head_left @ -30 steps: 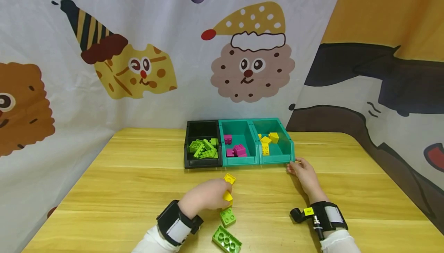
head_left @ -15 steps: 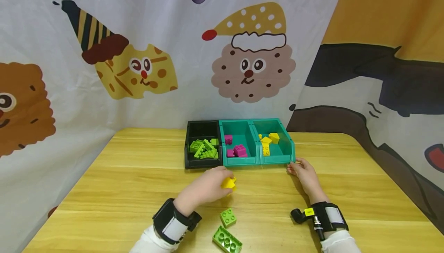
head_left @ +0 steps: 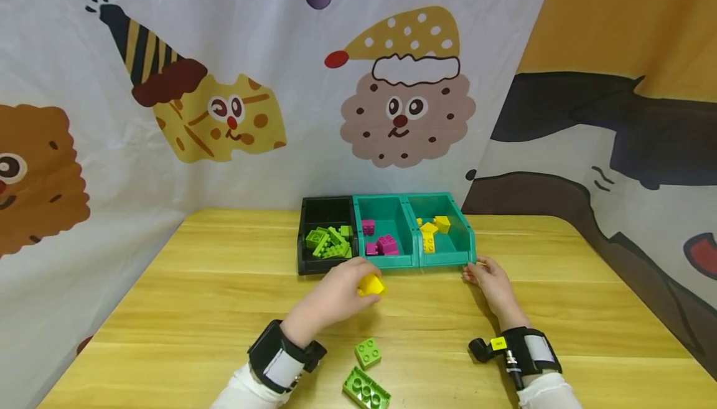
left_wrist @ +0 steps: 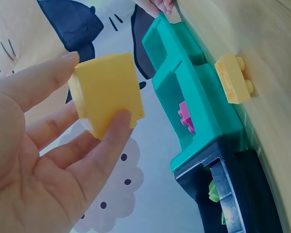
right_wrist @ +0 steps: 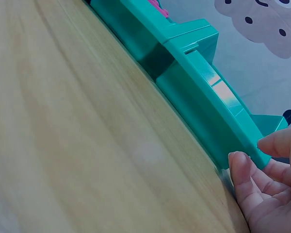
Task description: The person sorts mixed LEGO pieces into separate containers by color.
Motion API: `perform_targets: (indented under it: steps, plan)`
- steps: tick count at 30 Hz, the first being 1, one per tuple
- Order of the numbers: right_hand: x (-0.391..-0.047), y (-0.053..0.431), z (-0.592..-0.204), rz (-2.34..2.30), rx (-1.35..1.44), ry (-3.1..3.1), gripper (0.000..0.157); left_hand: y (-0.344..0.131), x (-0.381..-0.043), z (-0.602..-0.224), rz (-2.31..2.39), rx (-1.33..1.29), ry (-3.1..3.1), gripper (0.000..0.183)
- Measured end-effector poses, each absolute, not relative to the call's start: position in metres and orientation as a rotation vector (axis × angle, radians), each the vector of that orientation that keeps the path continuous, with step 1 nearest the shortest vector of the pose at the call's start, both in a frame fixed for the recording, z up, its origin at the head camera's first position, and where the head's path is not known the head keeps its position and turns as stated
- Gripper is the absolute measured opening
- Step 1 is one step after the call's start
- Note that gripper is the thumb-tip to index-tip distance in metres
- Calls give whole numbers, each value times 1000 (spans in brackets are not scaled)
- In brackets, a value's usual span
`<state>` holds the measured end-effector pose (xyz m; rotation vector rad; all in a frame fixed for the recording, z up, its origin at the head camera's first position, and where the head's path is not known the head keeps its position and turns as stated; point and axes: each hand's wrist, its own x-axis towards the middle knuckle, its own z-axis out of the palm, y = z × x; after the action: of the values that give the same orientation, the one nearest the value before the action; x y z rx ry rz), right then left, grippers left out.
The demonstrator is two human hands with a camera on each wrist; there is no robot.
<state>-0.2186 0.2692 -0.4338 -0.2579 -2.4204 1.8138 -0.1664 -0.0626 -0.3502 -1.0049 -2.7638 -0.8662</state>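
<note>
In the head view my left hand (head_left: 336, 294) holds a yellow toy block (head_left: 371, 284) just in front of the bins. The left wrist view shows this yellow block (left_wrist: 106, 92) pinched between thumb and fingers, a smooth face outward. A second yellow brick (left_wrist: 233, 80), with studs on one side, lies on the table beyond; the hand and held block hide it in the head view. My right hand (head_left: 493, 287) grips the front right corner of the right teal bin (head_left: 448, 257), thumb at its front wall (right_wrist: 199, 116) and fingers around the corner.
Joined in a row are a black bin (head_left: 327, 266) with green bricks, a middle teal bin (head_left: 386, 261) with magenta bricks, and the right one with yellow bricks. Two green bricks, a square one (head_left: 368, 353) and a longer one (head_left: 366, 388), lie near the table's front.
My left hand has taken hold of the yellow block and moved away from me, lifting it toward the bins. The right hand stays at the bin corner.
</note>
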Motion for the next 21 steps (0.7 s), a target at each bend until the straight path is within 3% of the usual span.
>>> perform_targets:
  steps: [21]
  plan:
    - [-220, 270, -437, 1839, -247, -2398, 46, -23, -199, -320, -848, -942, -2689, 37]
